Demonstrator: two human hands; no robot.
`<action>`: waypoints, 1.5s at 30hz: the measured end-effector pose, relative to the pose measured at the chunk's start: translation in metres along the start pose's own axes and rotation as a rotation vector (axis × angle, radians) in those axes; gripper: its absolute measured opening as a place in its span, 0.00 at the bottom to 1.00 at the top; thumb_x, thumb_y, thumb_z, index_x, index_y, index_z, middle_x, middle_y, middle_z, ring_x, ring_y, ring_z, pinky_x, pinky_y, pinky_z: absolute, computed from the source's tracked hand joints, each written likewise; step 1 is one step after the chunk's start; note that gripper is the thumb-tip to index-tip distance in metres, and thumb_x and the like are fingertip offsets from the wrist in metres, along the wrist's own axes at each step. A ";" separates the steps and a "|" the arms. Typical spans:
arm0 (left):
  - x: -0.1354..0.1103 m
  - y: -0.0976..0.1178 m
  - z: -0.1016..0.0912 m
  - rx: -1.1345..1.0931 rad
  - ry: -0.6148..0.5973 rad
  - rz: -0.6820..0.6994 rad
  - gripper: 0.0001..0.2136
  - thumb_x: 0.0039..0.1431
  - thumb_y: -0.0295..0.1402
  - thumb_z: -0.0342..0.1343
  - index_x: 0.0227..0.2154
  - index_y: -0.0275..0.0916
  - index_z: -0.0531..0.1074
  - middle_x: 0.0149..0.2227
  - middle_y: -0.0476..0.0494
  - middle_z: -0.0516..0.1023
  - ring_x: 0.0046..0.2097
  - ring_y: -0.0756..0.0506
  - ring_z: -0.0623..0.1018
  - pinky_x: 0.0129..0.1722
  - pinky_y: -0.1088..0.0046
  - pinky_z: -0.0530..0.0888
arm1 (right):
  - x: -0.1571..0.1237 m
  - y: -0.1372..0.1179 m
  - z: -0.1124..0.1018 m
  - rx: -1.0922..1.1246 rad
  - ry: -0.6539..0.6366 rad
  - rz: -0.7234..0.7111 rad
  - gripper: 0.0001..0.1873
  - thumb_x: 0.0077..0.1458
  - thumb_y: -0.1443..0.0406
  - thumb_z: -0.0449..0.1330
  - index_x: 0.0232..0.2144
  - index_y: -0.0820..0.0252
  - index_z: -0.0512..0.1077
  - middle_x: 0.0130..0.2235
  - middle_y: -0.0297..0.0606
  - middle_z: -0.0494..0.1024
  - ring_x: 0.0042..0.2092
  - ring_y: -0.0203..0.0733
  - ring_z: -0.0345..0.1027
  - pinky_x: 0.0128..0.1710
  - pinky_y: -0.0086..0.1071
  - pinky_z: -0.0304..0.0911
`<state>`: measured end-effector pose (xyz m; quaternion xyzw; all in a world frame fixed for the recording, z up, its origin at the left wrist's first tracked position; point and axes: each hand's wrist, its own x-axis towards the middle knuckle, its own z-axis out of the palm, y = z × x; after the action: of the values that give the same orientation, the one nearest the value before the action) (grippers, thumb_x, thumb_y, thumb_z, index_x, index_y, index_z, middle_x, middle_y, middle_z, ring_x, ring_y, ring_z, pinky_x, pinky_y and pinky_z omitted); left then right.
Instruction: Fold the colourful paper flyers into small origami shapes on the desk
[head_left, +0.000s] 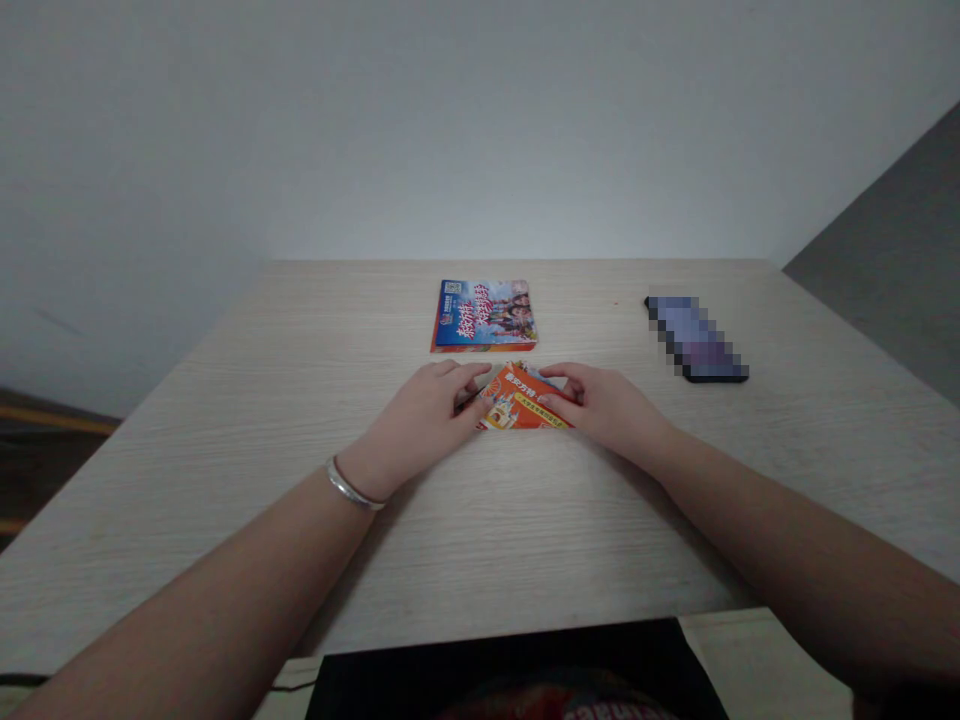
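Observation:
Between my two hands is an orange printed leaflet, partly folded, with its corners angled and a bit of blue print showing at its far edge. My left hand, with a silver bangle at the wrist, pinches its left side between thumb and fingers. On the right edge, my right hand grips it the same way, thumb on top. Just beyond lies a stack of leaflets, blue printed side up, with orange edges showing underneath.
A phone, its screen blurred out, lies at the right of the pale wooden table. A white wall rises behind the table's far edge. At the near edge is a black object with red on it.

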<state>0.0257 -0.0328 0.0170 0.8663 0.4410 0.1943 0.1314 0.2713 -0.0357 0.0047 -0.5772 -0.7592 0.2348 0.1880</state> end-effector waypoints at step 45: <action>0.001 0.016 0.003 -0.609 0.022 -0.223 0.07 0.61 0.36 0.56 0.38 0.38 0.73 0.36 0.46 0.80 0.35 0.48 0.78 0.34 0.71 0.76 | -0.003 -0.013 -0.007 0.354 0.074 -0.145 0.03 0.51 0.66 0.61 0.32 0.56 0.72 0.34 0.36 0.79 0.38 0.42 0.73 0.41 0.38 0.68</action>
<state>0.0390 -0.0416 0.0210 0.7313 0.4562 0.3112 0.4002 0.2656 -0.0401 0.0178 -0.4873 -0.7383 0.3291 0.3305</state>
